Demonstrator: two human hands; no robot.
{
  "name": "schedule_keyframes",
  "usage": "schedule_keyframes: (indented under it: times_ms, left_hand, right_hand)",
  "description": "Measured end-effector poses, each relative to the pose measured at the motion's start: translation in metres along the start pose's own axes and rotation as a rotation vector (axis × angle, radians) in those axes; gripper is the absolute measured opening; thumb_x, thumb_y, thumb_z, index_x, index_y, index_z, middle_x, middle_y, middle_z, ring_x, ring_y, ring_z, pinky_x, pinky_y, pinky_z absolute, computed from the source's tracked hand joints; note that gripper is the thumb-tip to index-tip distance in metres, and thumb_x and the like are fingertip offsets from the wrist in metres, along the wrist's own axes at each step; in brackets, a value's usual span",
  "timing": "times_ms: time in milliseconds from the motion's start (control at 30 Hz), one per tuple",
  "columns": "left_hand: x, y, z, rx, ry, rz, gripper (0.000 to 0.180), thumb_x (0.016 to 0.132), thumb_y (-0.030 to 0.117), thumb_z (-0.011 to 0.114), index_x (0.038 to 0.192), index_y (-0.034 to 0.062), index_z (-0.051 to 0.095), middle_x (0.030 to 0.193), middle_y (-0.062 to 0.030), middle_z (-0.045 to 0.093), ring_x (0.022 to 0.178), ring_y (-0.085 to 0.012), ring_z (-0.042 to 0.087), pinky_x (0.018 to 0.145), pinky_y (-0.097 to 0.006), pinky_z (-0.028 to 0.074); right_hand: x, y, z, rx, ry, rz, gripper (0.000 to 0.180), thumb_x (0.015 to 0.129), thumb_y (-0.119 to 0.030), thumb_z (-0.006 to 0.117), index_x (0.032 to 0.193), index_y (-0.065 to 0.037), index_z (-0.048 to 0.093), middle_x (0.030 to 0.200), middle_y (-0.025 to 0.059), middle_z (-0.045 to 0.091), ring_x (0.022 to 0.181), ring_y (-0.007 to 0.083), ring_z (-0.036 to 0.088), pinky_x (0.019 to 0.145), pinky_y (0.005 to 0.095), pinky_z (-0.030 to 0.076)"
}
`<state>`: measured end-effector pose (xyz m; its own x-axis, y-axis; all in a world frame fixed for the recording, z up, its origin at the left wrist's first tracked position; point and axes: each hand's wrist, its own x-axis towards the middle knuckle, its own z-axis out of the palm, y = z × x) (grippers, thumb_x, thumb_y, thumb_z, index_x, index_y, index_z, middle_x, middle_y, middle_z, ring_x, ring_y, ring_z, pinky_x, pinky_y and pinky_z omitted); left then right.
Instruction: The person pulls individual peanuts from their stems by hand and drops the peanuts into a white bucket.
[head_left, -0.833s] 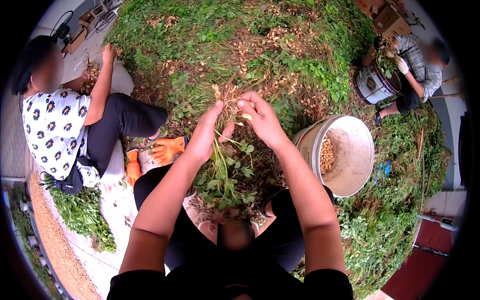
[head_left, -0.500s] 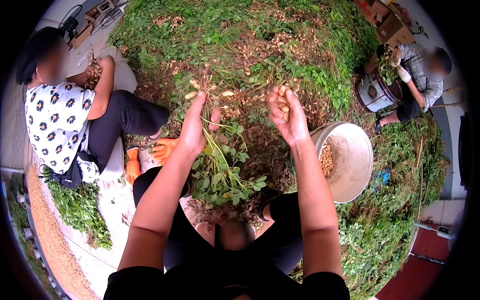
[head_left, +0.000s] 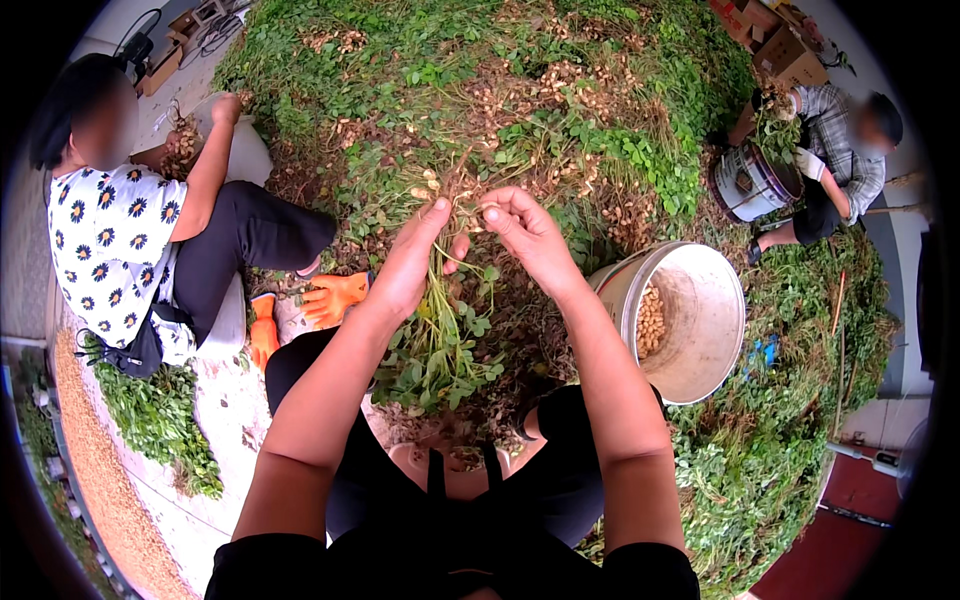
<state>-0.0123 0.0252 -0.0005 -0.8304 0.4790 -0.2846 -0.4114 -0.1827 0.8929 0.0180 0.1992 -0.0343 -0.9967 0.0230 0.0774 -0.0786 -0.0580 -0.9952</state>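
Observation:
My left hand (head_left: 418, 255) is closed around the stems of a peanut plant (head_left: 445, 345), whose green leaves hang down below it. The roots and a few pale pods stick out above the thumb. Right beside them, my right hand (head_left: 530, 235) has its thumb and forefinger pinched on a peanut at the roots. Its other fingers curl in, so its palm is hidden. To the right of my right forearm a tilted white bucket (head_left: 706, 310) holds peanuts (head_left: 650, 322) at its bottom.
Uprooted peanut plants (head_left: 640, 120) heap up ahead and at right. Orange gloves (head_left: 335, 298) lie left of my knee. A person in a flowered shirt (head_left: 115, 250) sits at left with a sack; another in a checked shirt (head_left: 835, 140) works over a bucket (head_left: 740, 185) at far right.
My right hand has moved left and down from beside the bucket to the plant's roots; the peanuts seen in it before are now out of sight. My left hand has shifted slightly right with the plant.

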Motion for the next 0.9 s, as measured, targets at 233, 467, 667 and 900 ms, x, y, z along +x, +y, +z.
schedule_keyframes:
  times_ms: [233, 467, 667, 900]
  left_hand:
    - [0.016, -0.009, -0.024, 0.004, 0.206, -0.048, 0.037, 0.1, 0.048, 0.045, 0.098, 0.0106, 0.048, 0.066, 0.0026, 0.044, 0.056, -0.0065, 0.039, 0.05, -0.022, 0.032]
    - [0.013, 0.001, -0.037, 0.043, 0.184, 0.066, 0.036, 0.098, 0.041, 0.051, 0.118, 0.0108, 0.053, 0.078, 0.0002, 0.055, 0.069, -0.0098, 0.05, 0.065, -0.026, 0.042]
    - [0.006, -0.013, -0.016, 0.234, -0.052, 0.046, 0.048, 0.091, 0.03, 0.063, 0.132, 0.0079, 0.05, 0.092, 0.0007, 0.06, 0.092, -0.0115, 0.057, 0.095, -0.033, 0.038]
    - [0.023, -0.047, 0.003, 0.219, -0.047, 0.158, 0.04, 0.088, 0.015, 0.07, 0.124, 0.0044, 0.056, 0.109, 0.0009, 0.064, 0.096, -0.006, 0.058, 0.084, -0.024, 0.046]
  right_hand:
    - [-0.02, -0.022, 0.006, 0.336, -0.191, 0.099, 0.028, 0.101, -0.034, 0.049, 0.09, -0.009, 0.055, 0.077, -0.0038, 0.052, 0.06, 0.003, 0.036, 0.053, 0.0185, 0.029]
    - [-0.078, -0.063, -0.141, -0.269, 0.478, -0.048, 0.018, 0.094, -0.024, 0.055, 0.081, -0.011, 0.054, 0.067, -0.0041, 0.047, 0.058, 0.0069, 0.039, 0.054, 0.0216, 0.033]
    - [-0.139, -0.008, -0.227, -1.444, 0.517, 0.234, 0.02, 0.088, -0.02, 0.06, 0.102, -0.007, 0.064, 0.101, 0.0166, 0.064, 0.092, 0.0319, 0.064, 0.081, 0.039, 0.05]
    - [-0.058, -0.044, -0.084, -0.53, 0.24, 0.082, 0.021, 0.096, -0.017, 0.057, 0.11, -0.003, 0.063, 0.092, 0.0048, 0.068, 0.089, 0.0131, 0.065, 0.078, 0.0265, 0.051]
